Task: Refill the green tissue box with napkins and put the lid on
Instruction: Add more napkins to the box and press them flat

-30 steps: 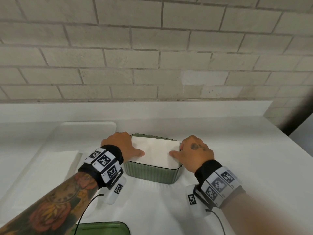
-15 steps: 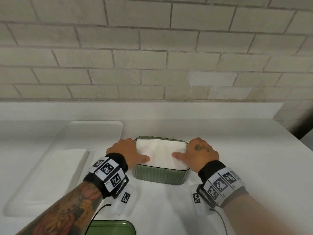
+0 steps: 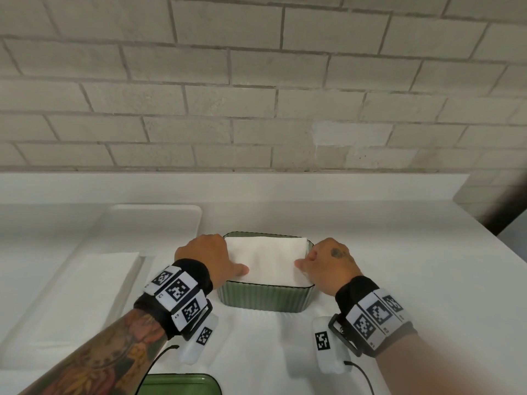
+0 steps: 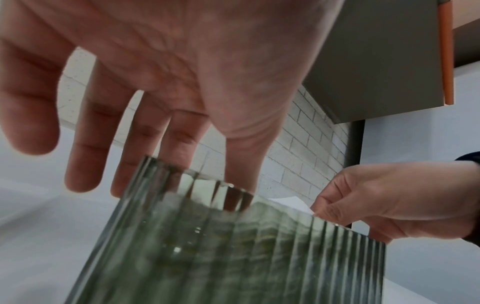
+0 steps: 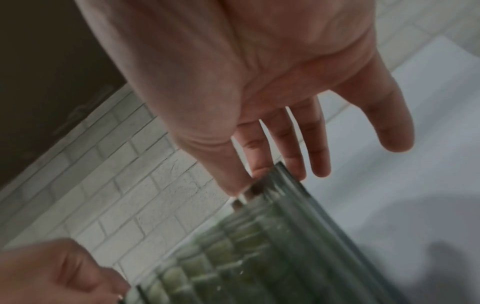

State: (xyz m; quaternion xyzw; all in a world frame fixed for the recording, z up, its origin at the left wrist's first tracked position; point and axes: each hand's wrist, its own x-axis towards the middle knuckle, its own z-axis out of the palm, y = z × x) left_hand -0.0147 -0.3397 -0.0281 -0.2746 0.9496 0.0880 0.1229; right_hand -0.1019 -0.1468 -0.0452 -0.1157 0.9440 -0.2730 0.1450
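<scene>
**Both hands press napkins into the green box**

Nearest, the green lid (image 3: 178,384) lies at the counter's front edge. Beyond it the ribbed green tissue box (image 3: 263,299) stands on the white counter (image 3: 399,266), filled with white napkins (image 3: 268,260). The left hand (image 3: 206,259) and right hand (image 3: 328,265) rest on the stack's ends, fingers extended, thumbs flat. A white tray (image 3: 154,220) holding spare napkins (image 3: 85,295) sits to the left.

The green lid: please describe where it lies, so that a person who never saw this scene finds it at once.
Start from the white counter under the brick wall. The green tissue box, filled with white napkins, stands in the middle between the left hand and the right hand. The green lid lies nearer, at the bottom edge of the head view: flat, the only other green thing.
</scene>
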